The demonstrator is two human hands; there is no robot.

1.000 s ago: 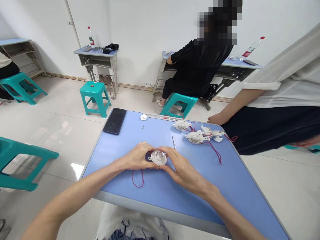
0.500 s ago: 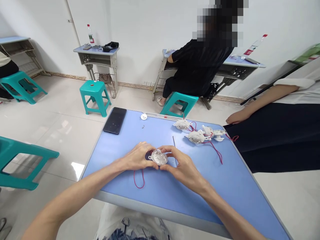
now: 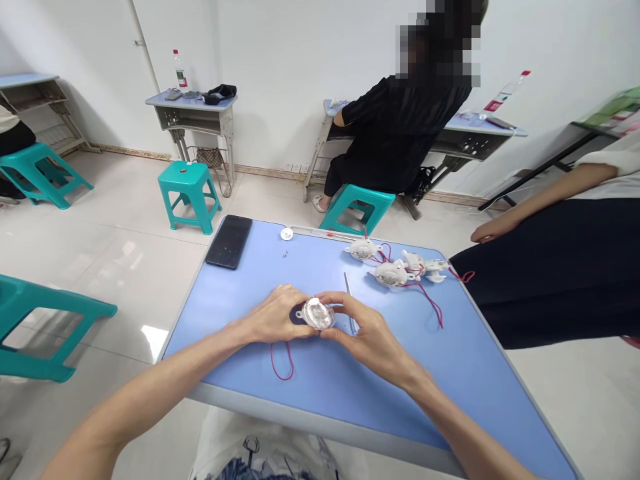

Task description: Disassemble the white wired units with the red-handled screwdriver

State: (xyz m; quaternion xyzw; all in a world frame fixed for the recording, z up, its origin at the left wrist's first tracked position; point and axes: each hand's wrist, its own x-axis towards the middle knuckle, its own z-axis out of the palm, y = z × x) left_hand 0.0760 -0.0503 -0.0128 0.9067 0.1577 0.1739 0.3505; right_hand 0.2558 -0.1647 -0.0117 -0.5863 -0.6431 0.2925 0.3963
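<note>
- Over the near half of the blue bench (image 3: 440,373), a round white plastic housing (image 3: 317,313) with a clear, scuffed cover sits between both hands, raised off the surface, with a dark part (image 3: 297,313) showing at its left side.
- Left hand (image 3: 275,315) and right hand (image 3: 367,337) close in from either side, their fingers (image 3: 333,300) curled around the housing's rim and holding it firmly.
- Just below the hands, a loop of red wire (image 3: 281,363) lies on the bench; a thin metal tool (image 3: 349,303) lies just right of the housing.
- Toward the far right, three white plastic units (image 3: 393,273) trail more red wire.
- At far left lie a black phone (image 3: 227,241), a small white disc (image 3: 287,234) and a long strip (image 3: 320,233).
- Beyond the bench, on the tiled floor (image 3: 100,280), stands a teal stool (image 3: 189,193); a person in black (image 3: 400,133) sits farther off at a desk (image 3: 475,130).
- At right, a co-worker's hand (image 3: 487,232) rests on a dark skirt (image 3: 550,273).
</note>
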